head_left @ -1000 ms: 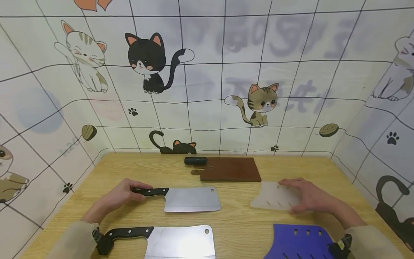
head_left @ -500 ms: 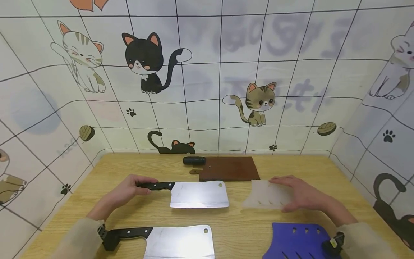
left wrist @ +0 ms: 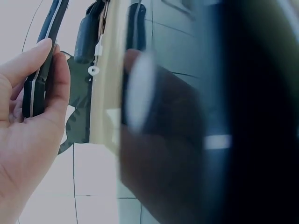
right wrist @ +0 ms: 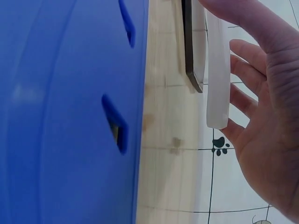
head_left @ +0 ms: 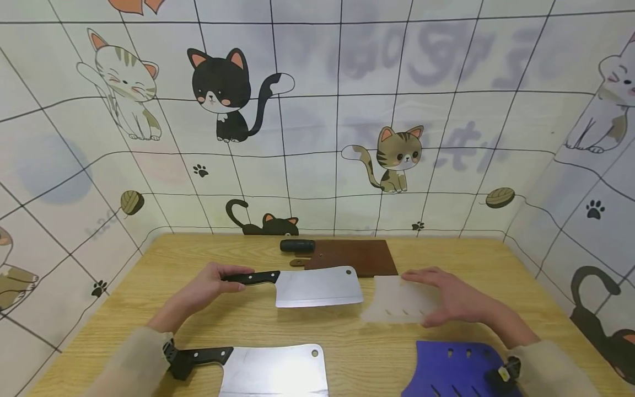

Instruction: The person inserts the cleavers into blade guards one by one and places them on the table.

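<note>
My left hand grips the black riveted handle of a cleaver, thumb and fingers around the handle's end. The broad steel blade points right and tilts slightly up, overlapping the brown sheath's lower edge in the head view. In the left wrist view the handle lies between thumb and fingers. My right hand holds a translucent white plastic blade cover with small slots, fingers on its far edge and thumb on the near one. The blade's tip is just left of this cover. The right wrist view shows the cover edge-on.
A second cleaver lies at the front, handle to the left under my left wrist. A blue slotted blade cover lies front right, below my right wrist. Behind stands a brown sheath with a black-handled knife in it.
My left hand has moved right and away from me with the cleaver, its blade now closer to the white cover. My right hand has shifted slightly left with the cover.
</note>
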`<state>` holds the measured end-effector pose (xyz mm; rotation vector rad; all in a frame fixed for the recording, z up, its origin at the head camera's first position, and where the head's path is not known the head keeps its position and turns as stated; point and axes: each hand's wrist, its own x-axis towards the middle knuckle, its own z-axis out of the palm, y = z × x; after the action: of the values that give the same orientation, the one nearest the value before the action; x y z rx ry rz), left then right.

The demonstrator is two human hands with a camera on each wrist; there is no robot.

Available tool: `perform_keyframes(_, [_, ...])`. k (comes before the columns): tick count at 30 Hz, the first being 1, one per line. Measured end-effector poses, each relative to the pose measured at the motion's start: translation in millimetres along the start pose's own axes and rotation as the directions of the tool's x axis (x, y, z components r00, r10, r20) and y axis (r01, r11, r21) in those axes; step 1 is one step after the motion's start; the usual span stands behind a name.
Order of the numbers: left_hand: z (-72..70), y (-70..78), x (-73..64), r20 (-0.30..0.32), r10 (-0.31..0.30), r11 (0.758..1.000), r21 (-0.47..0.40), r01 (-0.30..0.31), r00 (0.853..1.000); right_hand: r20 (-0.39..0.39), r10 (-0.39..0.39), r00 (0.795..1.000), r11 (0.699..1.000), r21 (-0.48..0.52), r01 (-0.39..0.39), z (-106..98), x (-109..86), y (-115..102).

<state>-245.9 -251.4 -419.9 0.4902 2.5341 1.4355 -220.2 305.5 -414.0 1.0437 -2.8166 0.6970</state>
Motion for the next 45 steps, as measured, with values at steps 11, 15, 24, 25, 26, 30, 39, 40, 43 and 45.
perform_keyframes(11, [7.1, -0.5, 8.4, -0.04, -0.014, 1.0, -0.026, 0.013, 0.999, -0.009, -0.031, 0.999, 0.999, 0.008, 0.031, 6.6, 4.6, -2.5])
perform_keyframes(15, [7.7, 0.5, 9.9, -0.053, -0.031, 0.999, -0.017, 0.03, 0.998, -0.002, -0.038, 0.999, 0.999, 0.013, 0.038, 7.2, 6.7, -4.8])
perform_keyframes(24, [9.6, 3.7, 11.0, -0.062, -0.028, 0.999, -0.025, 0.027, 0.998, -0.02, -0.062, 0.998, 0.997, 0.033, 0.063, 5.8, 7.6, -8.6])
perform_keyframes(25, [10.0, 4.2, 11.0, -0.064, -0.029, 0.999, -0.032, 0.027, 0.998, -0.026, -0.065, 0.998, 0.997, 0.031, 0.065, 5.7, 7.7, -8.4])
perform_keyframes(26, [10.3, 4.5, 10.9, -0.064, -0.03, 0.999, -0.039, 0.028, 0.997, -0.037, -0.064, 0.997, 0.997, 0.03, 0.066, 5.8, 7.9, -8.4])
perform_keyframes(30, [11.7, 5.4, 10.7, -0.059, -0.022, 0.998, -0.054, 0.019, 0.998, -0.063, -0.048, 0.997, 0.998, 0.032, 0.05, 5.9, 7.9, -7.4])
perform_keyframes(39, [3.5, 13.9, 6.9, -0.014, 0.042, 0.999, 0.01, -0.042, 0.999, -0.086, -0.017, 0.996, 0.998, 0.051, 0.021, 6.7, 10.5, -0.7])
perform_keyframes(40, [3.0, 15.5, 7.2, -0.008, 0.053, 0.999, 0.011, -0.053, 0.999, -0.089, -0.019, 0.996, 0.999, 0.049, 0.023, 5.1, 10.8, 0.1])
perform_keyframes(43, [1.5, 19.1, 7.8, 0.02, 0.087, 0.996, 0.01, -0.087, 0.996, -0.096, -0.012, 0.995, 0.999, 0.044, 0.017, 1.3, 12.2, 2.1])
perform_keyframes(45, [0.8, 20.0, 7.7, 0.053, 0.103, 0.995, 0.011, -0.104, 0.993, -0.088, -0.001, 0.996, 0.999, 0.049, 0.005, -0.5, 13.0, 3.4])
